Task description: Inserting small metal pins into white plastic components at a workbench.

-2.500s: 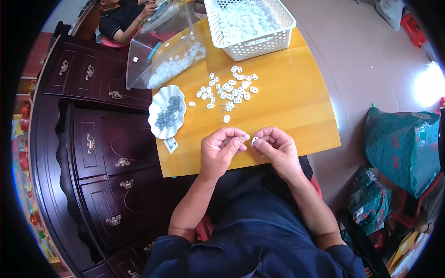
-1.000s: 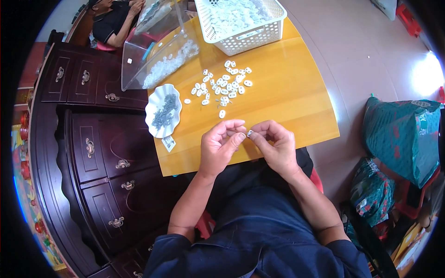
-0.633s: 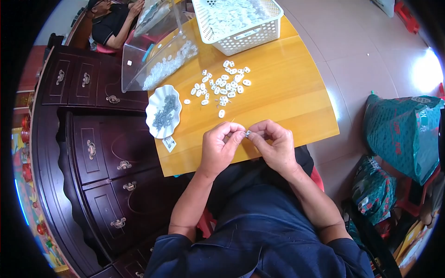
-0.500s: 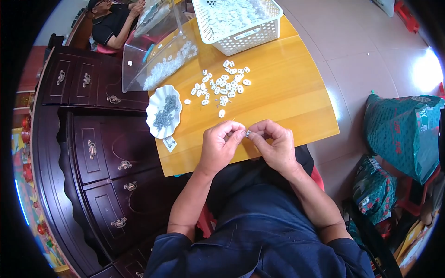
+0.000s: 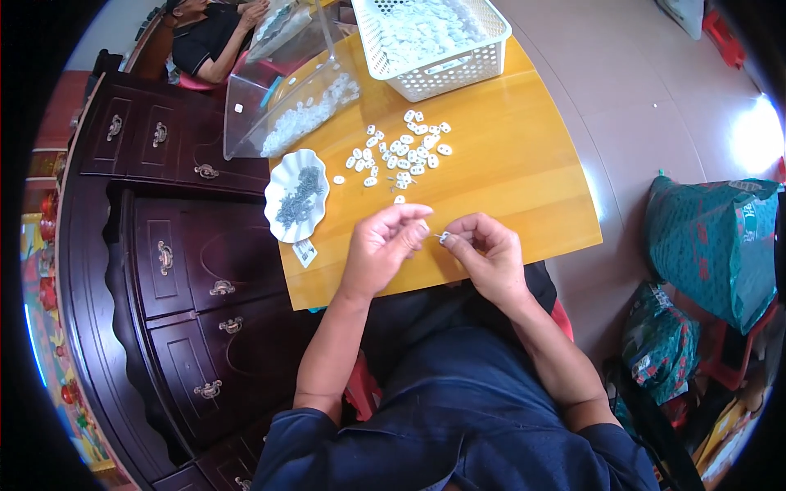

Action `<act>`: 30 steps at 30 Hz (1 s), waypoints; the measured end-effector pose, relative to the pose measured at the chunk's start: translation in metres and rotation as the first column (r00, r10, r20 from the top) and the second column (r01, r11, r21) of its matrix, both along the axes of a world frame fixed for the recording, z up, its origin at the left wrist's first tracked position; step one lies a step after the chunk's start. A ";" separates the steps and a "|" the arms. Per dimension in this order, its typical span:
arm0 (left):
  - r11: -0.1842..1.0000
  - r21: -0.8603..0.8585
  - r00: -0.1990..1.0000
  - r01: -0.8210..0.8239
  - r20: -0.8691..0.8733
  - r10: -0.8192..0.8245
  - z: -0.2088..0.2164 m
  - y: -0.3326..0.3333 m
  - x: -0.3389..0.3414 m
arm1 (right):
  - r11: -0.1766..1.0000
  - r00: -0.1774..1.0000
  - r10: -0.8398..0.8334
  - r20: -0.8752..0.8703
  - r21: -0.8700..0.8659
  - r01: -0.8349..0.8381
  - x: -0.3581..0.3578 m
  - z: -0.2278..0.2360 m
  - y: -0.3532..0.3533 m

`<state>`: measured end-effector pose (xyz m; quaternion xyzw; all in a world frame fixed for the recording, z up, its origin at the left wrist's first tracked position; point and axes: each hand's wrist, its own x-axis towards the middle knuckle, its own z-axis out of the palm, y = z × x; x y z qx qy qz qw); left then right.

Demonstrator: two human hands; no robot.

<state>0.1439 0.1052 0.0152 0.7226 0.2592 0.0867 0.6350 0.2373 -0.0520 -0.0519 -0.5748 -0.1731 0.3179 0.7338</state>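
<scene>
My right hand [image 5: 490, 255] pinches a small white oval plastic piece [image 5: 444, 237] between thumb and forefinger above the table's near edge. A thin metal bit seems to stick out of its left side, too small to make out. Just left of it is my left hand [image 5: 378, 247], thumb and forefinger apart, with nothing visible between them. Beyond both hands lies a loose group of white oval pieces with dark holes [image 5: 407, 151], one of them [image 5: 399, 200] close to my left fingertips. To the left, a white scalloped dish [image 5: 276, 186] holds small grey metal screws or pins [image 5: 301, 196].
A white perforated basket [image 5: 446, 79] heaped with white pieces stands at the table's far end. Beside it is a clear bin [image 5: 246, 131] with translucent parts. Dark drawers [image 5: 192, 254] flank the left. Green bags [image 5: 712, 241] sit at right. Another person [image 5: 209, 41] sits far left.
My left hand has come away from the white piece, and its thumb and forefinger have parted. My right hand still pinches the piece. The view has shifted slightly.
</scene>
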 end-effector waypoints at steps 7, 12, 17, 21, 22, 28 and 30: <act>0.693 0.688 0.976 -0.214 0.115 0.188 -0.033 0.070 -0.016 | 0.999 0.999 -0.011 -0.042 0.029 0.013 0.002 0.002 -0.002; 0.576 0.803 0.974 -0.156 0.029 0.224 -0.042 0.083 -0.010 | 1.000 0.999 0.010 -0.047 0.013 -0.009 0.005 0.005 -0.004; 0.504 0.858 0.981 -0.099 -0.002 0.195 -0.055 0.092 -0.001 | 1.000 0.999 0.009 -0.030 0.014 -0.009 0.004 0.003 -0.003; 0.500 0.860 0.978 -0.102 -0.006 0.210 -0.060 0.092 0.002 | 1.000 0.998 0.022 -0.053 -0.007 -0.023 0.005 0.005 -0.003; 0.520 0.846 0.977 -0.116 0.002 0.215 -0.062 0.092 0.002 | 1.000 0.998 0.027 -0.051 -0.006 -0.027 0.005 0.004 -0.003; 0.624 0.772 0.977 -0.120 -0.019 0.211 -0.052 0.077 -0.002 | 0.999 0.998 0.030 -0.060 0.013 -0.029 0.003 0.001 -0.004; 0.688 0.716 0.977 -0.118 -0.039 0.208 -0.051 0.068 -0.009 | 0.998 0.994 0.036 -0.105 0.054 -0.030 0.002 0.000 -0.005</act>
